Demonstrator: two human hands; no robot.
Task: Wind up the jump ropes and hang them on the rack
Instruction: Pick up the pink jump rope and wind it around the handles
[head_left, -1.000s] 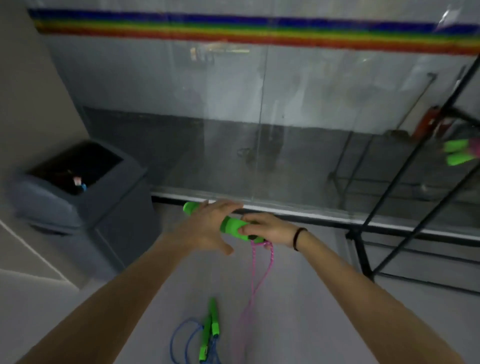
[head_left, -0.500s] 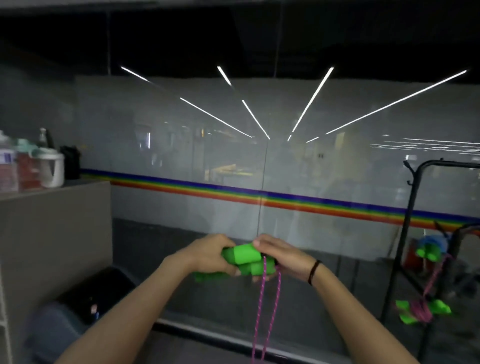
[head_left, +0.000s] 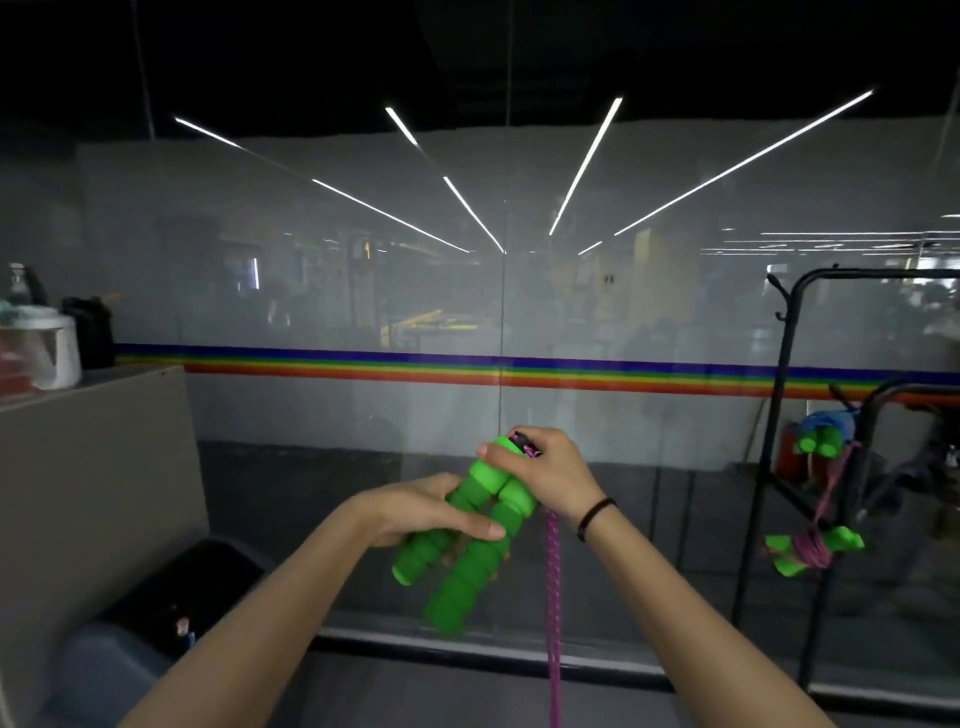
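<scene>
Two green jump rope handles (head_left: 462, 561) lie side by side in front of my chest, tilted down to the left. My left hand (head_left: 426, 512) grips their middle from the left. My right hand (head_left: 545, 475) holds their upper ends, where the pink rope (head_left: 554, 597) comes out and hangs straight down out of view. A black rack (head_left: 779, 415) stands at the right. On it hang a wound pink rope with green handles (head_left: 810, 548) and, higher up, a blue rope bundle with green handles (head_left: 821, 436).
A glass wall (head_left: 363, 405) with a rainbow stripe runs across in front of me. A dark grey bin (head_left: 130, 649) stands at the lower left beside a beige partition (head_left: 93, 467) with containers on top.
My view has lifted from the floor to the glass wall and rack. Both hands have brought the two green handles together and turned them to point down-left, with the pink rope hanging below.
</scene>
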